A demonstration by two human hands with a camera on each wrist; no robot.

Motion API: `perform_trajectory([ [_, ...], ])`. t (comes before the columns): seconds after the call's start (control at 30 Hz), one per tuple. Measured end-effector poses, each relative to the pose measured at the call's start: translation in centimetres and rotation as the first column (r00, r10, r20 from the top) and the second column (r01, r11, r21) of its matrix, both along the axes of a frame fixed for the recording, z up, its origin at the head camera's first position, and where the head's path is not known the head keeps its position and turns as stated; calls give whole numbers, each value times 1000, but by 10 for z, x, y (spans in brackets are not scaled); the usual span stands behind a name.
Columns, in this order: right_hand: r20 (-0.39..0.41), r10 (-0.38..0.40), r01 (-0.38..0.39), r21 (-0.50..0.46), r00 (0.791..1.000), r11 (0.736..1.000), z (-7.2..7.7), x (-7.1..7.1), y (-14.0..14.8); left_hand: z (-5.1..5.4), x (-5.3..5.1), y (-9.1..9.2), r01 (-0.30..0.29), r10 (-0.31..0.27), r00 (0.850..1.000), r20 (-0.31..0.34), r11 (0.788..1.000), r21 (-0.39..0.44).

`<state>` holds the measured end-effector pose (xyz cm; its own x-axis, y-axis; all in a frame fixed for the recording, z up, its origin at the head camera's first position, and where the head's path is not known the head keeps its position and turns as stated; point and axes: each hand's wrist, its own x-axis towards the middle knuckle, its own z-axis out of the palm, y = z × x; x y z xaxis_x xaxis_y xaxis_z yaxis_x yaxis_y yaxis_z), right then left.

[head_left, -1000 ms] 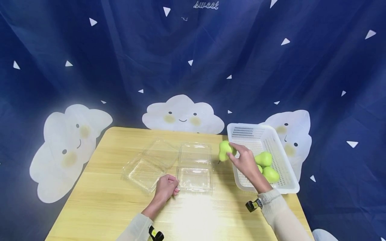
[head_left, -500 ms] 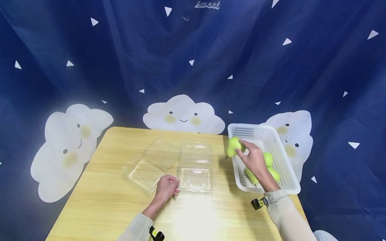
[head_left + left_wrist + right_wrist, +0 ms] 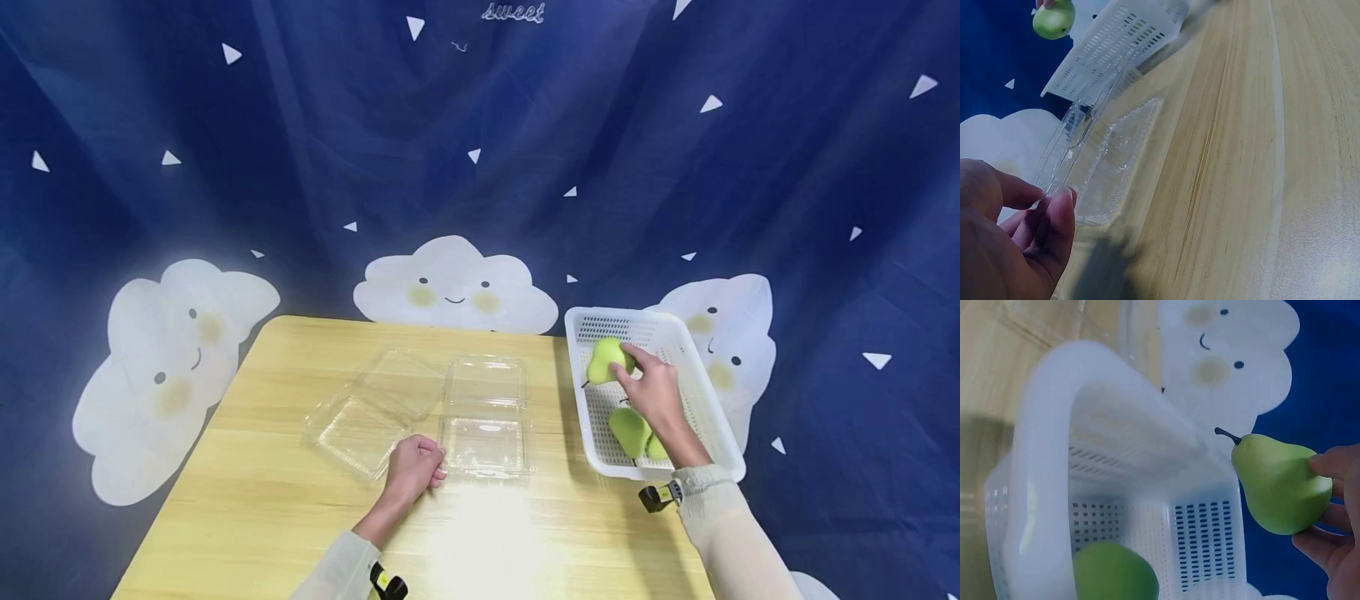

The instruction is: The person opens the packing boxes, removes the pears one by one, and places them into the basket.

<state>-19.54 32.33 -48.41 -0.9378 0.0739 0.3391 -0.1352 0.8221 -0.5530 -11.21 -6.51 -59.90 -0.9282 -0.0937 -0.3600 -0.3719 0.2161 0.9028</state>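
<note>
In the head view my right hand (image 3: 657,393) grips a green pear (image 3: 607,360) by its thick end, above the left part of the white plastic basket (image 3: 716,400). The right wrist view shows the pear's dark stem pointing away from the fingers. More green pears (image 3: 628,431) lie in the basket, partly hidden by my right arm. My left hand (image 3: 412,465) pinches the left edge of an opened clear plastic clamshell box (image 3: 483,450) between thumb and fingers, plain in the left wrist view. The box lies on the table with its lid folded back.
A second opened clear clamshell box (image 3: 356,429) lies at an angle left of the first one. The wooden table (image 3: 247,500) carries everything, and the basket stands at its right edge. Behind hangs a dark blue curtain (image 3: 480,200) with clouds.
My right hand has carried the pear to the right, from left of the basket's rim to above its inside. The left hand has stayed on the box edge.
</note>
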Motion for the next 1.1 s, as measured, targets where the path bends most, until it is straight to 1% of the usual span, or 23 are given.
perform_trajectory([
  [0.2,13,-29,29,-26,1000,999,-2,-3,10,1,0,0,1,-1,1000,-8,1000,-9],
  [0.33,45,-36,37,-22,998,999,-5,-7,15,2,0,0,2,-2,1000,-9,1000,-11],
  [0.43,72,-42,42,-10,997,999,-9,-10,18,3,0,0,6,-6,1000,-5,1000,-12],
  [0.67,120,-44,37,62,992,997,-20,-20,24,2,0,1,5,-5,1000,-9,1000,-16],
  [0.8,145,-49,38,74,988,997,-26,-25,26,2,0,1,2,-2,1000,-10,1000,-19],
  [0.9,177,-61,48,77,982,996,-32,-28,27,1,0,1,2,-3,1000,-10,1000,-23],
  [1.1,286,-81,61,77,955,995,-43,-33,28,1,1,0,2,-3,1000,-12,1000,-27],
])
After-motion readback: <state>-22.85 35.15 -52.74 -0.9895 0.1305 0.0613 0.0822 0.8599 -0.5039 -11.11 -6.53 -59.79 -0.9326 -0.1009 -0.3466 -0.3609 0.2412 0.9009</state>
